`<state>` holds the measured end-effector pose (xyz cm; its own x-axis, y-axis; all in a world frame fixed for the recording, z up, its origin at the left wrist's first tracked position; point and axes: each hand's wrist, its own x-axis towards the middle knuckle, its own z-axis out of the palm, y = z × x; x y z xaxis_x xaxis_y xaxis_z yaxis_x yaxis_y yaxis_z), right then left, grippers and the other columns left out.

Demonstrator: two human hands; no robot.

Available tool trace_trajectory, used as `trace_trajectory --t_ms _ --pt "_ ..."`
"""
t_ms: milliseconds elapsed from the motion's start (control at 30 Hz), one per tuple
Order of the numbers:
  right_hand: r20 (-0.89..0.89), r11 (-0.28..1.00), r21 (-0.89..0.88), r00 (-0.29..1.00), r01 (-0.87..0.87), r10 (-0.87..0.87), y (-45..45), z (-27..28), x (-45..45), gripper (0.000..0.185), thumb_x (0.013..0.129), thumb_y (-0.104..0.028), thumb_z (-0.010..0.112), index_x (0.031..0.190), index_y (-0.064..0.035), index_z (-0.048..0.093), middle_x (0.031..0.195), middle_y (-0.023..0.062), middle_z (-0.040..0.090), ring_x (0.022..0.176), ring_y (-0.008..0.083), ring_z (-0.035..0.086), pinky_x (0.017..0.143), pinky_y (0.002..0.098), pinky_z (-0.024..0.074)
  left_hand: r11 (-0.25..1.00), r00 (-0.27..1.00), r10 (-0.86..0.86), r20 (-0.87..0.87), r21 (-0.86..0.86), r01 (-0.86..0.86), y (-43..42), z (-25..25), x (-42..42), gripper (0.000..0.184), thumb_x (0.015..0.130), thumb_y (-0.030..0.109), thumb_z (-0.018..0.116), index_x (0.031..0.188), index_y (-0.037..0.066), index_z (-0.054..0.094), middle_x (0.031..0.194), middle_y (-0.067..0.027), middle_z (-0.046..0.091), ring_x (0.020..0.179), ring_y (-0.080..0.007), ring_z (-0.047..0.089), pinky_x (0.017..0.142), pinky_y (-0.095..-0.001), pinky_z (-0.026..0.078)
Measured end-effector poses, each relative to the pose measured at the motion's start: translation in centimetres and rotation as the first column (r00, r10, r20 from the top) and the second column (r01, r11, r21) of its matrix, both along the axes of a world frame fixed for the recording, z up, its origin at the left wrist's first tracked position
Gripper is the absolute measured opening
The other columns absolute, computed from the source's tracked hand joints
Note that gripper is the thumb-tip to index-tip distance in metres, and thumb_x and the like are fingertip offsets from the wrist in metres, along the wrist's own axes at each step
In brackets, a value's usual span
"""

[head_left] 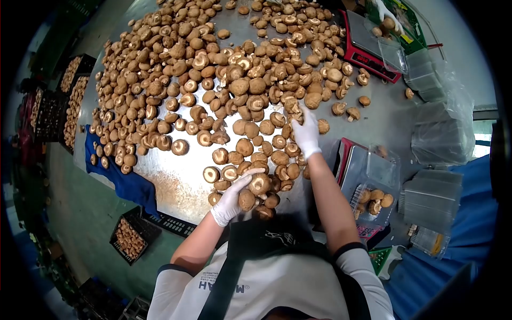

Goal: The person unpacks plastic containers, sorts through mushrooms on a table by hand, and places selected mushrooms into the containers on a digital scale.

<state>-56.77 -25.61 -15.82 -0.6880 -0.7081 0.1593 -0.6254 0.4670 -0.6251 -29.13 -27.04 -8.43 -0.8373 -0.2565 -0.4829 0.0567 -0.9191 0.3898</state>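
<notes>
At the far left, dark crates (45,114) of mushrooms stand beyond the metal desk (173,186), and a blue cloth (120,170) hangs over the near corner. Loose mushrooms (154,58) spread thickly across the top, thinning towards the person.

The left hand (228,207), in a white glove, curves against a small cluster near the front edge. Its fingers lie beside a round-capped mushroom (260,183); I cannot tell whether that grip is closed on it or only cupping it. Further out, the right hand (306,136) has its grip drawn together on a pale-stemmed mushroom (293,108) at the edge of the pile.

They look light, springy and a bit fragile: I'd expect the caps to bruise or chip under a hard squeeze, and the rounded tops to roll. A gentle hold round the cap's sides, or by the firmer stem, should suit them.

To the right, a clear tray (356,201) with several mushrooms sits by a red-edged scale (342,160). Beyond, a co-worker's gloved hand (385,13) is near another red scale (373,65), with stacked clear trays (431,197) at the far right.
</notes>
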Motion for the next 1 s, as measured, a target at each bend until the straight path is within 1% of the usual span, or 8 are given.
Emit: trace_trajectory --t_ms 200,333,500,600,733,800,867,1000 --pt "0.762 0.962 -0.129 0.645 0.241 -0.059 -1.2 -0.6 -2.4 0.040 0.095 -0.024 0.061 0.124 0.0029 0.059 0.117 0.0146 0.066 0.097 0.0252 0.065 0.087 0.0344 0.0509 0.999 1.000 -0.029 -0.007 -0.018 0.029 -0.4 0.6 -0.6 0.039 0.101 0.025 0.046 0.135 0.006 0.049 0.130 -0.0086 0.053 0.117 -0.0175 0.055 0.097 -0.0330 0.049" --pt "0.893 0.944 -0.195 0.446 0.268 0.058 1.9 3.0 -0.2 0.035 0.102 -0.026 0.049 0.124 -0.0019 0.061 0.114 0.0090 0.066 0.102 0.0162 0.062 0.087 0.0280 0.0504 0.985 0.998 -0.067 0.017 -0.159 0.069 -0.1 -0.5 -1.2 0.041 0.104 0.028 0.041 0.137 0.006 0.048 0.136 -0.0088 0.050 0.123 -0.0179 0.051 0.103 -0.0344 0.045" --pt "0.688 0.911 -0.379 0.608 -0.163 0.395 6.2 8.5 9.4 0.028 0.092 -0.013 0.058 0.118 -0.0034 0.061 0.116 0.0090 0.064 0.102 0.0173 0.060 0.093 0.0340 0.0477 0.999 0.993 0.012 0.118 -0.035 -0.008 1.1 0.0 -1.8 0.058 0.105 0.048 0.033 0.144 0.006 0.041 0.143 -0.0105 0.046 0.130 -0.0225 0.046 0.108 -0.0380 0.041" --pt "0.379 0.809 -0.183 0.719 -0.559 0.583 7.4 9.9 11.9 0.036 0.085 -0.015 0.067 0.118 -0.0030 0.060 0.126 0.0134 0.059 0.108 0.0239 0.057 0.102 0.0405 0.0415 0.997 0.982 -0.068 0.175 -0.020 0.072 1.5 -0.2 -1.3 0.065 0.104 0.053 0.032 0.147 0.006 0.033 0.145 -0.0140 0.043 0.131 -0.0241 0.048 0.107 -0.0379 0.045" --pt "0.424 0.753 -0.305 0.625 -0.584 0.656 5.0 9.8 9.2 0.033 0.086 -0.017 0.066 0.117 -0.0051 0.064 0.122 0.0135 0.061 0.114 0.0273 0.057 0.102 0.0404 0.0423 0.999 0.986 -0.032 0.166 -0.005 0.033 1.5 -1.0 0.6 0.058 0.105 0.047 0.033 0.146 0.006 0.035 0.140 -0.0148 0.049 0.125 -0.0240 0.054 0.105 -0.0381 0.047" --pt "0.574 0.912 -0.108 0.724 -0.395 0.382 2.1 8.8 7.6 0.035 0.087 -0.019 0.066 0.120 -0.0070 0.064 0.121 0.0128 0.064 0.107 0.0268 0.063 0.095 0.0377 0.0488 1.000 0.995 0.003 0.101 -0.012 -0.001 1.5 -1.4 1.2 0.056 0.103 0.047 0.036 0.136 0.004 0.047 0.130 -0.0178 0.058 0.117 -0.0287 0.059 0.099 -0.0416 0.051" --pt "0.030 0.906 0.168 0.921 -0.388 0.389 -0.5 6.6 6.5 0.038 0.086 -0.012 0.064 0.124 -0.0090 0.062 0.124 0.0116 0.063 0.107 0.0299 0.063 0.094 0.0387 0.0499 0.986 0.995 0.090 0.044 0.139 -0.095 1.2 -2.2 1.5 0.060 0.102 0.046 0.041 0.142 0.002 0.041 0.137 -0.0169 0.052 0.124 -0.0292 0.055 0.107 -0.0428 0.044" --pt "-0.067 0.855 0.317 0.890 -0.410 0.451 -3.7 2.2 6.6 0.035 0.085 -0.014 0.065 0.119 -0.0134 0.063 0.120 0.0097 0.062 0.092 0.0333 0.065 0.082 0.0457 0.0508 0.932 0.974 0.208 -0.092 0.320 -0.168 0.5 -1.4 0.8 0.063 0.098 0.049 0.041 0.141 0.003 0.043 0.136 -0.0157 0.054 0.123 -0.0314 0.055 0.104 -0.0457 0.045"
